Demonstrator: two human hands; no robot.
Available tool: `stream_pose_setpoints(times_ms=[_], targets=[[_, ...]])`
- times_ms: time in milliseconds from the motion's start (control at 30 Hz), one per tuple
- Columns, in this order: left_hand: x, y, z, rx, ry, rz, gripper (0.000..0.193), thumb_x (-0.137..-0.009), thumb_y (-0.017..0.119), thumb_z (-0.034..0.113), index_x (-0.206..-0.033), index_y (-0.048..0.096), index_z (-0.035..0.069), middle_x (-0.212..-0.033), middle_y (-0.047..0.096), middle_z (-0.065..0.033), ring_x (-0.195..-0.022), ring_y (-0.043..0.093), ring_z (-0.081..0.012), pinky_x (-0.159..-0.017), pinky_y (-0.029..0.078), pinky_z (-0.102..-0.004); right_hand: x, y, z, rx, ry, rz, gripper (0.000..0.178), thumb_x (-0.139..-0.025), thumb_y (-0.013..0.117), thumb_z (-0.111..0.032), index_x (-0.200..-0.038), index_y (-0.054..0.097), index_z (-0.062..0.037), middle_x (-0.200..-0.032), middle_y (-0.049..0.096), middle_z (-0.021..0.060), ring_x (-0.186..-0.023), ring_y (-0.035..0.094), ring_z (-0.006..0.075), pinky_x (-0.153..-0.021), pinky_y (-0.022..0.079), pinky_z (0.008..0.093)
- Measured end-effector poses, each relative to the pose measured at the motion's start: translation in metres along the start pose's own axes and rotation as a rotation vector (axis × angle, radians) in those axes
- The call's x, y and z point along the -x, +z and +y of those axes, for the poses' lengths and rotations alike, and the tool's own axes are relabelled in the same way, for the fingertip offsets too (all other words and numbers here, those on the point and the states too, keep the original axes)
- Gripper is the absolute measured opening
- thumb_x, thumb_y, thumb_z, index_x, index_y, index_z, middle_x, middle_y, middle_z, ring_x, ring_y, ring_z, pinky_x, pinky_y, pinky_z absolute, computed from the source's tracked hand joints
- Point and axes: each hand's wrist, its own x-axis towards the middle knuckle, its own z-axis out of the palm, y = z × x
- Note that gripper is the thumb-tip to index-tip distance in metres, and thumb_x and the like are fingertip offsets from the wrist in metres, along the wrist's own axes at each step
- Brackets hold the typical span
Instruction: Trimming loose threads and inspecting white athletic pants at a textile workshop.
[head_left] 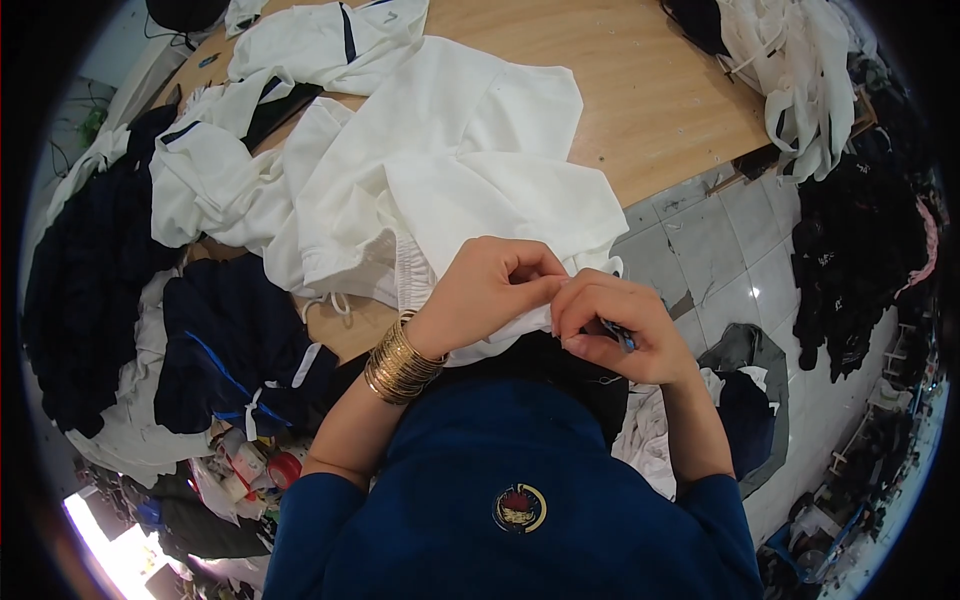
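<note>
White trousers [450, 140] with a gathered elastic waistband and a white drawstring lie spread over the table edge and come down to my lap. My left hand [490, 285], with a stack of gold bangles at its wrist, is closed in a pinch on the edge of the white cloth. Right against it, my right hand [630, 325] has its fingers curled, its fingertips meeting the left ones at the cloth. A small blue-grey metal tool [622, 336] pokes out of the right palm; most of it is hidden, so its exact kind does not show.
More white garments [300, 45] with dark stripes lie on the wooden table [660, 90]. Navy clothes [235, 340] hang at the left. White clothes [800, 70] are heaped at the far right corner, above dark garments [845, 260]. A grey bag [760, 360] of cloth sits on the tiled floor.
</note>
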Motion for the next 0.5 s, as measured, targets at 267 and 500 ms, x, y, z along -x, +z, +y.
stream_pose_setpoints(times_ms=[267,500], targets=[[0.0,-0.014,0.004,-0.245,0.065,0.042,0.014,-0.083,0.063,0.01,-0.083,0.064,-0.004,-0.068,0.062,0.0002,-0.061,0.052,-0.0018,-0.054,0.042,-0.0171,0.015,-0.01,0.001,-0.162,0.018,-0.02,0.007,-0.076,0.056,0.004,-0.077,0.053,-0.0021,-0.079,0.053,0.0054,-0.072,0.051,0.0164,-0.063,0.039,0.0256],[0.002,-0.016,0.0,0.084,-0.015,0.122,0.014,-0.083,0.064,0.012,-0.087,0.065,-0.001,-0.068,0.062,0.001,-0.064,0.052,-0.0018,-0.058,0.041,-0.0172,0.027,-0.036,0.0,0.129,0.262,0.076,0.004,-0.079,0.058,-0.002,-0.079,0.055,0.0001,-0.072,0.049,0.0055,-0.067,0.054,0.0143,-0.059,0.04,0.0266]])
